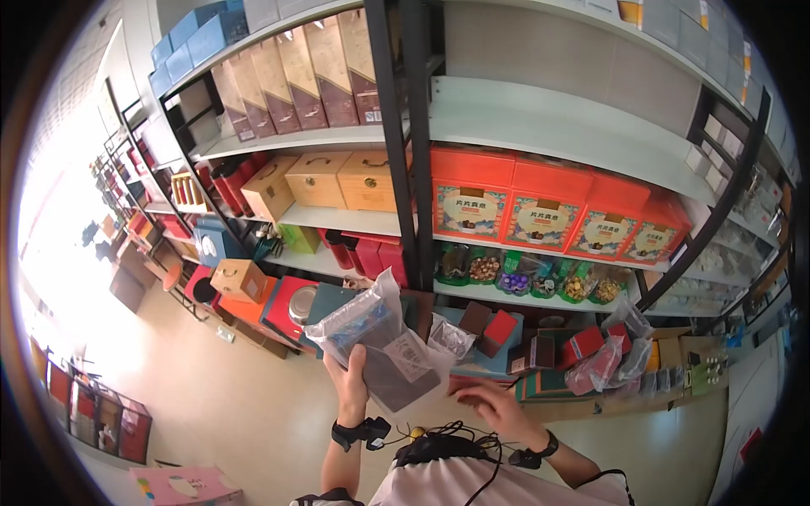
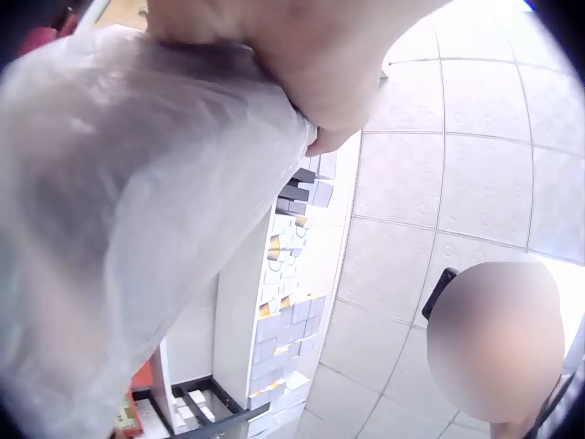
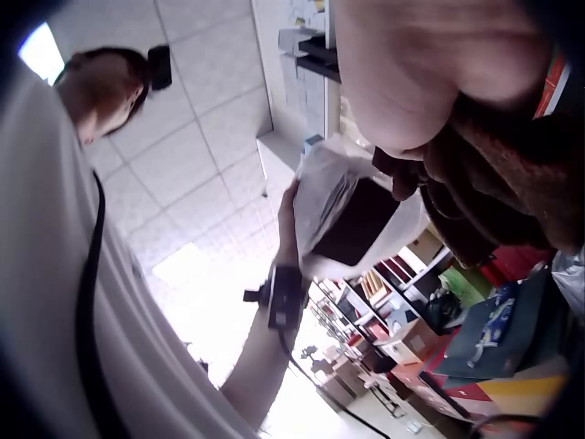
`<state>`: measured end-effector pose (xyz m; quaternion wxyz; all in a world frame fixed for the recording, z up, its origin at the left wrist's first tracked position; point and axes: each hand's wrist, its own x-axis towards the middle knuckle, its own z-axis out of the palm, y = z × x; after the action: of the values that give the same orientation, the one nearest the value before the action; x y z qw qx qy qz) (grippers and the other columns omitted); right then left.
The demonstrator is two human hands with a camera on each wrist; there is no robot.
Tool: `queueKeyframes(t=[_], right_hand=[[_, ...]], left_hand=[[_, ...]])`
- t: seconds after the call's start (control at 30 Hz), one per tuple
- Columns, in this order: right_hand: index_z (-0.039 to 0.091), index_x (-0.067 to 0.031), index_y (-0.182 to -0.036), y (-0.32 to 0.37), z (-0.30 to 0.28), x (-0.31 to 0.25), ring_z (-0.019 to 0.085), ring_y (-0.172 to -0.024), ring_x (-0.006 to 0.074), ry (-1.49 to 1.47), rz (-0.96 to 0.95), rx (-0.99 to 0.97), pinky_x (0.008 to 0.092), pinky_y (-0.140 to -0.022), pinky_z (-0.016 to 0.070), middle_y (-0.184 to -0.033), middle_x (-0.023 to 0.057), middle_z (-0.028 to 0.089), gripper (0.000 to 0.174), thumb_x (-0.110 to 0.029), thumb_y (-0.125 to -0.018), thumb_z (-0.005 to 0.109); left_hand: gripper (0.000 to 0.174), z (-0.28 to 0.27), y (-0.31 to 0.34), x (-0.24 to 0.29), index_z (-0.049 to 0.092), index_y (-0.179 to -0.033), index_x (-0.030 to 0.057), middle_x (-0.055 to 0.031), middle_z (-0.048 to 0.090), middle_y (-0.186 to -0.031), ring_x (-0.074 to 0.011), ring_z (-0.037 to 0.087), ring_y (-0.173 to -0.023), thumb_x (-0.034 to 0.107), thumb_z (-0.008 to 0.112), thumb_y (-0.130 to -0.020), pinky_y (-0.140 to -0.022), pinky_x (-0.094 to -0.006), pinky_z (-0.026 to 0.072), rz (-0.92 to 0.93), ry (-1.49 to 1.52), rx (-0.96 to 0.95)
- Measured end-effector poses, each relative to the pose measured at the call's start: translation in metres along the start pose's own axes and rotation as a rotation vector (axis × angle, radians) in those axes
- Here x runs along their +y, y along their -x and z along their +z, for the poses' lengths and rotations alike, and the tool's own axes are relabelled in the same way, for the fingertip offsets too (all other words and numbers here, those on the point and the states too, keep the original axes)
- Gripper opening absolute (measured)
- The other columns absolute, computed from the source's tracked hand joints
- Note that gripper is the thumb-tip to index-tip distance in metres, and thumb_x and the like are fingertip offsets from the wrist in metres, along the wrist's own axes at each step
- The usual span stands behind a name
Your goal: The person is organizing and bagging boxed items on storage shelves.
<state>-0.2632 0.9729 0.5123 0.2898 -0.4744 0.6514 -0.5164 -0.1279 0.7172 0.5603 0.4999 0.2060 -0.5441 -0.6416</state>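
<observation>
My left hand [image 1: 348,384] grips a clear plastic bag [image 1: 363,316] from the side, thumb across its front. Inside the bag is a flat dark box [image 1: 405,375] with a pale printed label. The left wrist view shows the cloudy plastic [image 2: 174,174] filling the left side, below the hand [image 2: 292,55]. My right hand [image 1: 502,411] is to the right of the bag, apart from it, its fingers bent round a dark brown cloth [image 3: 503,174]. In the right wrist view the hand [image 3: 430,73] partly covers that cloth, and the bagged box [image 3: 355,222] appears beyond it.
Shelves [image 1: 540,122] ahead hold orange boxes [image 1: 540,211], wooden cases [image 1: 367,181] and bagged sweets [image 1: 515,278]. Below them, a low surface carries red boxes [image 1: 582,344], crumpled plastic [image 1: 451,337] and a dark green box [image 1: 333,299]. A pink box [image 1: 190,487] is at the lower left.
</observation>
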Motion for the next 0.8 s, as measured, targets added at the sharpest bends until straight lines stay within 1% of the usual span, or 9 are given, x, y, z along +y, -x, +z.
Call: queueKeyframes(t=[0.1, 0.17, 0.23, 0.27, 0.37, 0.57, 0.63, 0.73, 0.8], right_hand=[[0.057, 0.0001, -0.13, -0.028, -0.033, -0.024, 0.056, -0.121, 0.0242, 0.091, -0.139, 0.022, 0.0353, -0.102, 0.0446, -0.127, 0.013, 0.052, 0.04, -0.008, -0.091, 0.063], [0.051, 0.0016, -0.135, -0.048, -0.026, -0.048, 0.054, -0.123, 0.0256, -0.176, -0.09, 0.024, 0.0373, -0.107, 0.0404, -0.133, 0.0143, 0.049, 0.05, -0.017, -0.091, 0.067], [0.045, 0.0031, -0.14, -0.067, -0.018, -0.066, 0.052, -0.126, 0.0269, -0.168, -0.142, -0.071, 0.0388, -0.11, 0.0381, -0.139, 0.0168, 0.046, 0.067, -0.026, -0.088, 0.075], [0.039, 0.0024, -0.145, -0.073, -0.016, -0.07, 0.052, -0.129, 0.0279, 0.014, -0.023, -0.136, 0.0395, -0.109, 0.0395, -0.142, 0.0195, 0.046, 0.086, -0.033, -0.08, 0.083], [0.036, 0.0018, -0.147, -0.095, 0.003, -0.081, 0.051, -0.13, 0.0285, 0.088, -0.025, -0.086, 0.04, -0.109, 0.0402, -0.141, 0.0213, 0.05, 0.098, -0.039, -0.074, 0.087], [0.041, 0.0009, -0.141, -0.131, 0.022, -0.067, 0.055, -0.122, 0.0249, -0.028, -0.089, -0.023, 0.0372, -0.105, 0.0424, -0.132, 0.016, 0.057, 0.094, -0.038, -0.071, 0.089], [0.048, 0.001, -0.132, -0.143, 0.011, -0.082, 0.055, -0.117, 0.0193, -0.002, -0.076, -0.029, 0.035, -0.101, 0.0428, -0.124, 0.0122, 0.059, 0.084, -0.035, -0.069, 0.091], [0.047, 0.0002, -0.132, -0.16, -0.043, -0.13, 0.055, -0.115, 0.0192, 0.161, -0.246, 0.198, 0.036, -0.099, 0.0452, -0.125, 0.0096, 0.058, 0.084, -0.033, -0.068, 0.091], [0.045, -0.0001, -0.137, -0.171, -0.088, -0.159, 0.055, -0.119, 0.0195, 0.099, -0.247, 0.433, 0.0369, -0.101, 0.0464, -0.128, 0.0101, 0.057, 0.088, -0.032, -0.069, 0.091]], left_hand=[[0.068, -0.001, 0.001, 0.009, 0.049, -0.131, -0.0072, -0.0133, 0.062, -0.12, -0.0215, 0.059, -0.108, 0.036, 0.074, -0.085, -0.096, -0.0351, 0.0456, -0.069, 0.096, -0.114], [0.07, 0.007, 0.002, 0.02, 0.05, -0.131, -0.0074, -0.0132, 0.062, -0.12, -0.0214, 0.06, -0.108, 0.037, 0.075, -0.084, -0.095, -0.0351, 0.0463, -0.125, 0.159, -0.165], [0.072, 0.011, 0.002, 0.019, 0.05, -0.131, -0.0076, -0.0131, 0.063, -0.12, -0.0213, 0.06, -0.108, 0.038, 0.076, -0.083, -0.094, -0.035, 0.047, -0.181, 0.222, -0.217], [0.072, 0.008, 0.002, 0.013, 0.05, -0.13, -0.0078, -0.0125, 0.063, -0.119, -0.021, 0.061, -0.107, 0.039, 0.076, -0.082, -0.093, -0.0349, 0.0476, -0.183, 0.205, -0.286], [0.072, -0.001, -0.006, 0.007, 0.053, -0.127, -0.0083, -0.0114, 0.065, -0.115, -0.0205, 0.061, -0.104, 0.039, 0.079, -0.079, -0.092, -0.035, 0.0483, -0.122, 0.159, -0.398], [0.084, -0.033, -0.039, 0.007, 0.045, -0.135, -0.0067, -0.0132, 0.059, -0.125, -0.0211, 0.057, -0.114, 0.037, 0.084, -0.075, -0.098, -0.0358, 0.0454, -0.164, 0.069, -0.529], [0.084, -0.044, -0.046, 0.006, 0.041, -0.139, -0.0047, -0.0151, 0.053, -0.132, -0.0229, 0.053, -0.122, 0.046, 0.077, -0.082, -0.104, -0.039, 0.0422, -0.182, 0.045, -0.574], [0.067, -0.054, -0.065, 0.008, 0.042, -0.137, -0.0006, -0.0188, 0.053, -0.134, -0.0299, 0.054, -0.125, 0.053, 0.047, -0.097, -0.105, -0.0463, 0.0419, -0.027, 0.245, -0.565], [0.066, -0.089, -0.065, -0.007, 0.044, -0.133, -0.0006, -0.0195, 0.055, -0.131, -0.0303, 0.055, -0.123, 0.055, 0.047, -0.097, -0.103, -0.0463, 0.0432, -0.076, 0.176, -0.546]])
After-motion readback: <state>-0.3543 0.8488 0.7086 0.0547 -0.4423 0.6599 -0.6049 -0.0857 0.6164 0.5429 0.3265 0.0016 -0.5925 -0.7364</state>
